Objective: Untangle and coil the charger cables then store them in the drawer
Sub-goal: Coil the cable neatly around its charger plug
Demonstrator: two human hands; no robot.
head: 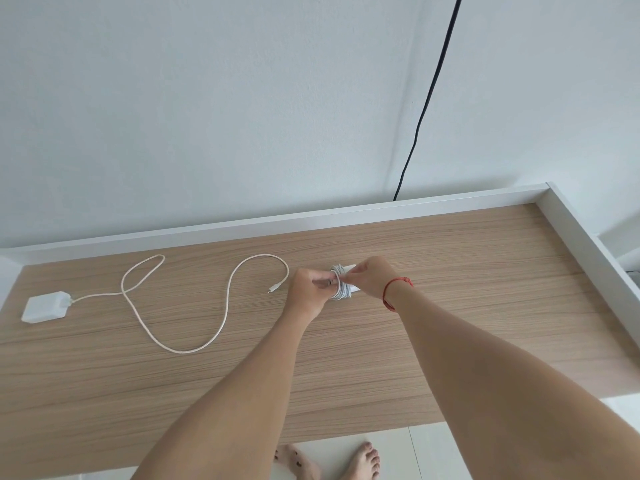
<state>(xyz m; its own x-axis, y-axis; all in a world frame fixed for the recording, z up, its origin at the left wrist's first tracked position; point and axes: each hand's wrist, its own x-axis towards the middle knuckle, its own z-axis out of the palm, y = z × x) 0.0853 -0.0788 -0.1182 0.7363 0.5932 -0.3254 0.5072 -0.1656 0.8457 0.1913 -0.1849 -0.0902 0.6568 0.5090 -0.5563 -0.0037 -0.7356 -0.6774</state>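
— Where lies the coiled cable (340, 288)?
— Near the middle of the tabletop (450, 306), a little toward the far edge, between both hands. Wound in tight white loops around a small white charger block (350, 268), of which only a corner shows.

— And the hands?
— Left hand (309, 292) just beside the bundle on its left, fingers (322, 281) pinched on a strand of the cable. Right hand (373, 276) touching the bundle from the right, fingers closed on the loops and the block. Red string bracelet (398, 289) on the right wrist.

— Something more on the tabletop?
— Second cable (227, 306), white, loose, lying in wide curves over the left half, not coiled. Plug end (273, 289) close to the left hand, not touching it. Other end joined to a flat white adapter (45, 306) near the left edge.

— Beyond the tabletop?
— Raised white rim (277, 220) along the far edge and the right edge. Black cord (429, 98) hanging down the wall (173, 98) behind the far edge. Bare feet (360, 460) on the floor, under the near edge.
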